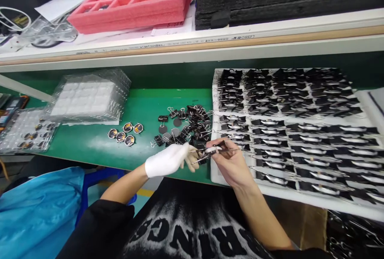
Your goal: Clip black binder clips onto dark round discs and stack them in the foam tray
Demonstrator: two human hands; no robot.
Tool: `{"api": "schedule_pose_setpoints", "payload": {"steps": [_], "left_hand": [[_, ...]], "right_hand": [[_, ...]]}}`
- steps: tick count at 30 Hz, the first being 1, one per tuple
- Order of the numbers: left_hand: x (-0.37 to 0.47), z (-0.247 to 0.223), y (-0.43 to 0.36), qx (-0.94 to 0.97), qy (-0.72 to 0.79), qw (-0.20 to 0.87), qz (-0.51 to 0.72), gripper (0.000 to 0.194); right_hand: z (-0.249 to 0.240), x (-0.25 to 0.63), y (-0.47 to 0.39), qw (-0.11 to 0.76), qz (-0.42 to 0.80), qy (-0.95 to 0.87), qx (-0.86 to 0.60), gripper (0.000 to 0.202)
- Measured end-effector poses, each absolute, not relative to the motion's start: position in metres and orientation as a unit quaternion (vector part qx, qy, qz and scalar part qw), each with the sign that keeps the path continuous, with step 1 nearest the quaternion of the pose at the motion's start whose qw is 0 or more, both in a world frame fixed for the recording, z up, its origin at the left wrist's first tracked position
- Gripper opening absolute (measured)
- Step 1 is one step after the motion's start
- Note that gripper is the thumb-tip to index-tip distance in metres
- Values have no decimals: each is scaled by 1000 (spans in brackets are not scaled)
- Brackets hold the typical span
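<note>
My right hand (229, 161), bare, is closed around the edge of a round pale-rimmed piece (213, 149) with black binder clips on it. My left hand (171, 159) wears a white glove with beige fingers, and its fingertips are closed on the wire handles of a binder clip at the piece's left side. A heap of loose black binder clips (199, 121) lies just beyond my hands. Dark round discs (177, 122) lie among the clips. To the left sit several round pieces with dark and orange faces (129, 140).
On the right, a white-covered board (215, 109) bears rows of clipped round pieces (273, 153). Clear plastic trays (90, 95) are stacked at the left. Above runs a shelf edge (186, 49), carrying a pink foam tray (135, 19) and black foam (270, 3). A blue-clothed person (42, 211) is at lower left.
</note>
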State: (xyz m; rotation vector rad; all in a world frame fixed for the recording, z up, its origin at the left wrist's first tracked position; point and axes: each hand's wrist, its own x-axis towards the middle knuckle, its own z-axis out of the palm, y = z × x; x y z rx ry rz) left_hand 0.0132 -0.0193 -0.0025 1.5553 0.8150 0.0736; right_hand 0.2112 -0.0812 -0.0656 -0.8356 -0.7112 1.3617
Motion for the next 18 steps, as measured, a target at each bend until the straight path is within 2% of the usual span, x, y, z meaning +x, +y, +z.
{"api": "schedule_pose_setpoints", "payload": {"steps": [1,3,4,7,8,9,13,15,18], "left_hand": [[17,-3,-19,635,350,689,10,67],[26,-4,-19,595,347,725,-20,68],[31,-4,-20,610,351,710,-16,62],[43,1,-22,714,383,585,42,36],[46,3,-23,743,388,543,54,32],[49,4,-23,764,388,511,60,29],[58,7,-21,800,340,494,26,27],[62,8,-19,807,309,503,-1,29],[66,10,-20,821,296,489,-14,28]], "right_hand": [[-66,218,-85,639,577,-362,-356,20],[-64,232,-95,616,545,-440,-361,24],[-62,240,-102,603,541,-454,-371,37],[-58,256,-124,585,571,-416,-398,95],[-57,259,-130,582,581,-398,-407,103],[-57,261,-136,577,582,-385,-425,99],[-61,264,-147,547,540,-342,-541,43],[-64,267,-149,535,543,-334,-554,36],[-68,271,-153,531,548,-340,-550,37]]}}
